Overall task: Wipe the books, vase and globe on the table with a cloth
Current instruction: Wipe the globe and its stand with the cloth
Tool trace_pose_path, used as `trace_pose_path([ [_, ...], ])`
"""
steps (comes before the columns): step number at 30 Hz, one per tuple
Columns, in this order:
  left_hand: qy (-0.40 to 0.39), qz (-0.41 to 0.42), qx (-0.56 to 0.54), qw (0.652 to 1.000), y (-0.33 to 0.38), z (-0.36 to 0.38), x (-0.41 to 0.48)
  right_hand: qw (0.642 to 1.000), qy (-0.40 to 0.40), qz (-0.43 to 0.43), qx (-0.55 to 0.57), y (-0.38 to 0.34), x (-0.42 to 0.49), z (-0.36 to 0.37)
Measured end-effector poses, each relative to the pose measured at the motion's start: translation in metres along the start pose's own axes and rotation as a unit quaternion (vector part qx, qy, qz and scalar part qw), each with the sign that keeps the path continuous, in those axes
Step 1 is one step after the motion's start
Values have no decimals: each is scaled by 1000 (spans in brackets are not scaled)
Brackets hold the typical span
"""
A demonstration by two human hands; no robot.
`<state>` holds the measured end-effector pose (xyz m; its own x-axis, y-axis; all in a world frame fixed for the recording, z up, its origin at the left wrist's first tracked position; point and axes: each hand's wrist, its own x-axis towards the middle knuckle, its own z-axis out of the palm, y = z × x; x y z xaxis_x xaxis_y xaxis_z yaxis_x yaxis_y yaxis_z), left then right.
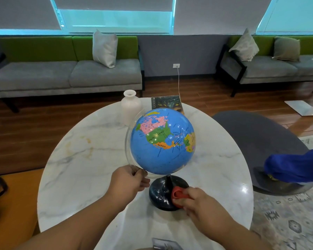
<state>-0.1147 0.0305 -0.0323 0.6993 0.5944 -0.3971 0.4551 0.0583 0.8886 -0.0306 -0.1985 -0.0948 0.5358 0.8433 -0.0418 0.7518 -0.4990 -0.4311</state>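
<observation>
Marble table (90, 159), left hand (128, 182) gripping the globe (163, 141) arc (128, 141), probably to steady it, right hand (201, 202) clutching red cloth (178, 194) against base (160, 195).

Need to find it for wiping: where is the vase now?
In the head view the white vase stands upright at the table's far edge, behind the globe and left of the book.

A round white marble table (79, 159) carries a white ceramic vase (130, 107) and a dark-covered book (167, 102) at its far edge, and a black-based blue globe (161, 141) at its centre.
</observation>
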Motion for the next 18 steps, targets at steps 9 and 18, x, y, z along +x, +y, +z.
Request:
trace_pose_path([
  [9,-13,-4,1,1000,-2,-5,3,996,-18,89,-16,11,20,-6],
  [18,-17,-7,5,1000,4,-3,3,992,-50,112,-31,17,50,-13],
])
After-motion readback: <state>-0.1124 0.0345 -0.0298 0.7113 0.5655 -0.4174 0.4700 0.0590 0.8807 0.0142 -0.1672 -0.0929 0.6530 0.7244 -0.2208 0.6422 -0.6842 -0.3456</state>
